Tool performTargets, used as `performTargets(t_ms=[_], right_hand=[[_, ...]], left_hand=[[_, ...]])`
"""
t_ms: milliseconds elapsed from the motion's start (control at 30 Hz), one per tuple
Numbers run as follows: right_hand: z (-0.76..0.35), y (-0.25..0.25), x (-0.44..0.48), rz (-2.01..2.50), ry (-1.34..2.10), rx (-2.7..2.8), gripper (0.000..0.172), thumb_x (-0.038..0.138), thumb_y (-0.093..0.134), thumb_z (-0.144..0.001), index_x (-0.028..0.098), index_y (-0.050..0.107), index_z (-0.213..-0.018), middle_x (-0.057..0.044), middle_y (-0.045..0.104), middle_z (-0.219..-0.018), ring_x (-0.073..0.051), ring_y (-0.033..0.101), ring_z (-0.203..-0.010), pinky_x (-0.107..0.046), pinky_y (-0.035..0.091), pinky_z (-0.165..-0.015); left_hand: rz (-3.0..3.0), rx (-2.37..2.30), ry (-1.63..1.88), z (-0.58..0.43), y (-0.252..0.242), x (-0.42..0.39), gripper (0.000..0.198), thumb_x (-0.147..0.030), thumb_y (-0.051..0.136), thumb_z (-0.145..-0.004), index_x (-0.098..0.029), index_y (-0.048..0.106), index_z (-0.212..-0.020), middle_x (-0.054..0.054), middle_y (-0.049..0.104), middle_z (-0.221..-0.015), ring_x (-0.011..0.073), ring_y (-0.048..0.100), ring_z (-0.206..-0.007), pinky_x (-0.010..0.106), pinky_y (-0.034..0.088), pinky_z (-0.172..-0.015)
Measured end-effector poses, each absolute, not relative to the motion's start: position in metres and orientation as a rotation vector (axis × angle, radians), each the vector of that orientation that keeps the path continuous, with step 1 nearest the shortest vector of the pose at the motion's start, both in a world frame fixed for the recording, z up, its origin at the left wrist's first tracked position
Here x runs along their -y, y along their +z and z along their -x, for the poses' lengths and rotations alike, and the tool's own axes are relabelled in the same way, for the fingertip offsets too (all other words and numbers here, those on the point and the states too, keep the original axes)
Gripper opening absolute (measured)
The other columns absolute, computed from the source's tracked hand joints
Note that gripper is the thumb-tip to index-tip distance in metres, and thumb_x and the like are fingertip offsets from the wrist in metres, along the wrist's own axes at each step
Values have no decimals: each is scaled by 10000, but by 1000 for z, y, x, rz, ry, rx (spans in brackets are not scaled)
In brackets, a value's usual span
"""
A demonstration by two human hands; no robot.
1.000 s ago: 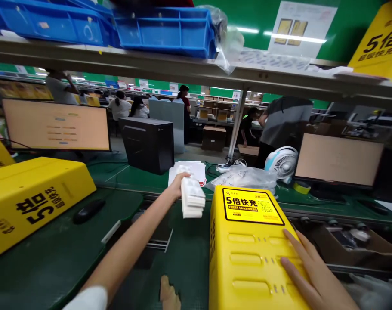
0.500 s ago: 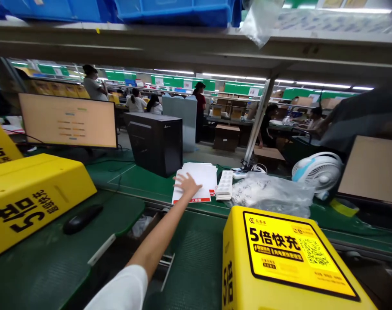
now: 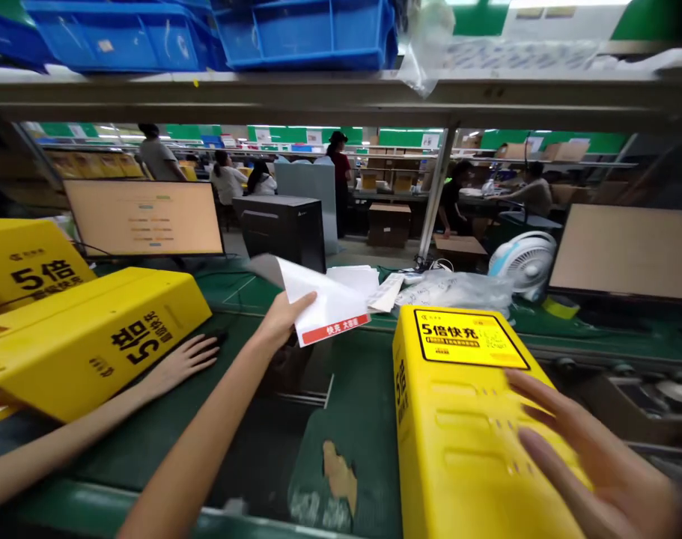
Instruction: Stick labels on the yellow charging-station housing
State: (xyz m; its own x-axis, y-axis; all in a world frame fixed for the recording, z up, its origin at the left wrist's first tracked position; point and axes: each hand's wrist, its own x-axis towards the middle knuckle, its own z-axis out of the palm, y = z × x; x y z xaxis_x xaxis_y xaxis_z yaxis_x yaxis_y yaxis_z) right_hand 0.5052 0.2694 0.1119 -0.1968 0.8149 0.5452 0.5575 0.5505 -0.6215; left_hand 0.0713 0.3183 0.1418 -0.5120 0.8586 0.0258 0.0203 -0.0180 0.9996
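Observation:
My left hand is shut on a white sheet with a red printed strip, which it lifts above the green bench. My right hand rests open, fingers spread, on a yellow plastic case with a black-bordered label. Beyond that case lie a stack of white sheets and a white strip-like item. Another person's hand reaches in from the left, beside a second yellow case.
A third yellow case stands at the far left. A monitor, black PC tower, plastic bag and white fan stand on the bench. A shelf with blue bins runs overhead.
My left hand no longer holds the white stack, which lay on the bench, and has picked up a white sheet. My right hand is back on the yellow case. Another person's hand has appeared.

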Motion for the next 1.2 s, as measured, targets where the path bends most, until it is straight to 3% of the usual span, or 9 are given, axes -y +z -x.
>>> performTargets(t_ms=[100,167,333,467,567,700,833,1067,1200], right_hand=[[-444,140,-245,907,980,1813,693,458,655,-921,448,343,-1540,0,463,-1541,-232,561,-1318,-390,530,-1061],[-416,146,-235,729,1268,1665,789,421,733,-873,412,335,-1554,-24,567,-1445,-203,593,-1269,-378,507,-1091],[-403,138,-218,634,1422,1283,463,318,823,-789,241,706,-1230,-29,742,-994,-103,686,-739,-219,638,-680],[-409,136,-210,659,1433,1255,404,257,865,-721,194,756,-1104,-12,728,-844,-112,689,-719,-200,636,-637],[-406,139,-206,663,1437,1292,353,230,857,-721,196,771,-1062,-6,742,-809,-108,699,-683,-191,632,-648],[-401,143,-203,656,1329,1396,261,224,821,-757,229,792,-1015,-18,773,-929,-126,727,-777,-190,625,-720],[-405,145,-206,704,1192,1546,136,253,775,-809,212,790,-938,-17,768,-913,-129,723,-783,-196,612,-748],[-418,161,-216,709,1166,1833,42,200,713,-838,181,707,-874,3,698,-816,-119,652,-739,-195,540,-682],[-417,171,-210,683,1197,1816,98,229,726,-827,179,708,-909,-1,693,-813,-127,649,-740,-202,523,-683]], left_hand=[[-968,-1397,1645,-115,168,-241,522,-415,823,-761,-138,661,-1173,134,738,-1133,268,741,-879,358,638,-803],[-944,-1312,1670,-140,177,-199,525,-412,831,-755,-141,664,-1172,135,742,-1123,277,747,-865,356,650,-770],[-860,-1299,1638,-165,163,-142,576,-416,820,-765,-154,621,-1238,156,719,-1180,321,741,-931,404,656,-780],[-929,-1799,1762,-179,149,-134,866,-393,802,-782,-152,370,-1492,248,522,-1444,408,595,-1247,584,532,-1026],[-1569,-2180,1815,-206,149,-134,1032,-357,791,-807,-222,139,-1595,186,278,-1624,343,330,-1483,525,319,-1231],[-2410,-1598,1276,-238,151,-141,624,-297,665,-924,-265,406,-1490,66,564,-1453,207,539,-1336,381,431,-1160],[-2425,-1619,1384,-247,145,-147,308,-206,591,-963,-209,604,-1271,24,736,-1107,161,684,-960,299,553,-827],[-2439,-1595,1575,-261,143,-147,259,-148,605,-945,-174,647,-1199,36,750,-1037,164,703,-927,290,564,-841],[-2261,-1642,1707,-256,134,-142,446,-203,620,-929,-286,584,-1366,26,742,-1156,214,733,-959,311,624,-830]])
